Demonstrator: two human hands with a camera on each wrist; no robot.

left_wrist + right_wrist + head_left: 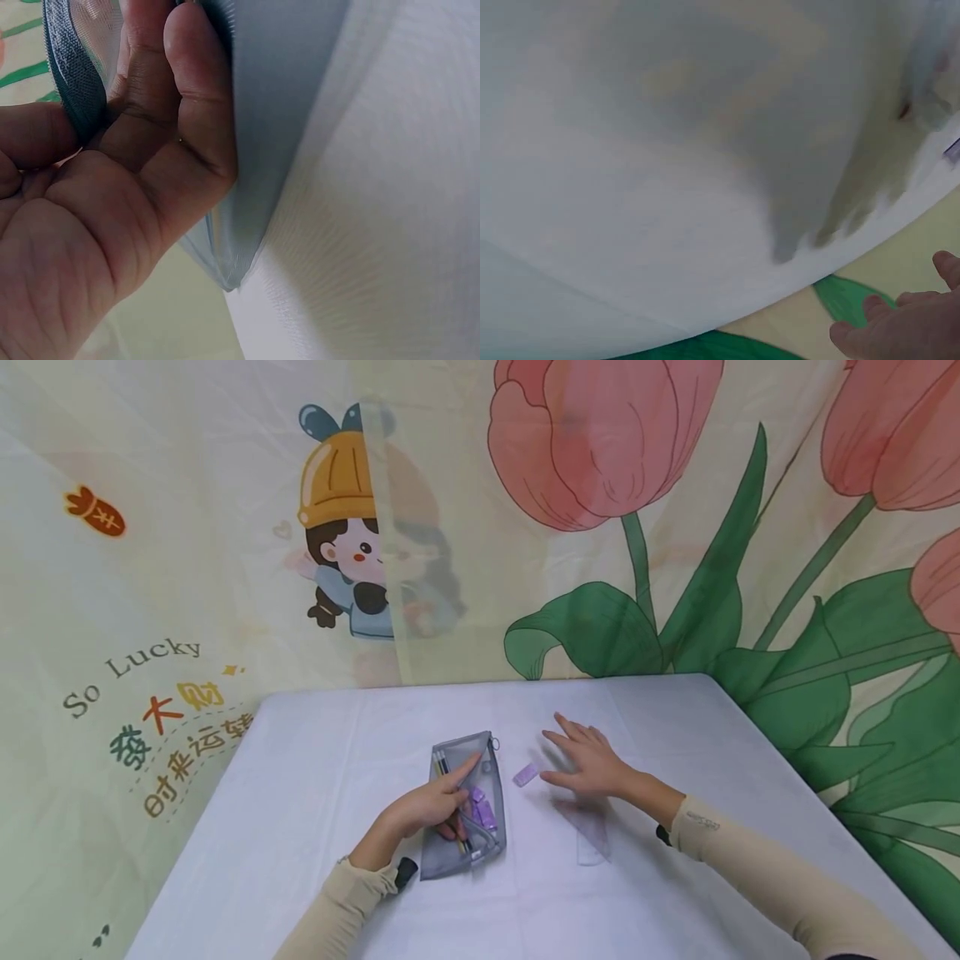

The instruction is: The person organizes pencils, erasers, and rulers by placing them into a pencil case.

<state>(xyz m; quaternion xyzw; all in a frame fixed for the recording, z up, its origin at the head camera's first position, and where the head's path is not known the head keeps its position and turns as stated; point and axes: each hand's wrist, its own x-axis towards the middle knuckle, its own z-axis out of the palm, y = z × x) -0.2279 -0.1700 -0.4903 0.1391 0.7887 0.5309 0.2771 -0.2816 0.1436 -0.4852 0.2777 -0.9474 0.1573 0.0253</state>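
Observation:
A grey mesh pencil case [450,860] lies on the white table, with pencils [441,766] and a purple item [483,810] showing in it. My left hand [426,806] grips its zipped edge: in the left wrist view the thumb stays on one side of the mesh edge [73,75] and curled fingers [199,90] reach inside. My right hand [588,760] hovers over the table with spread fingers, holding nothing; part of it [907,322] shows in the right wrist view. Beside its fingertips lies a small purple block [526,774], perhaps an eraser.
A clear triangular set square [588,828] lies below my right hand, overlapping another clear flat piece [589,853]. The white-covered table [337,735] ends at a printed cloth backdrop [450,527] with tulips and a cartoon figure.

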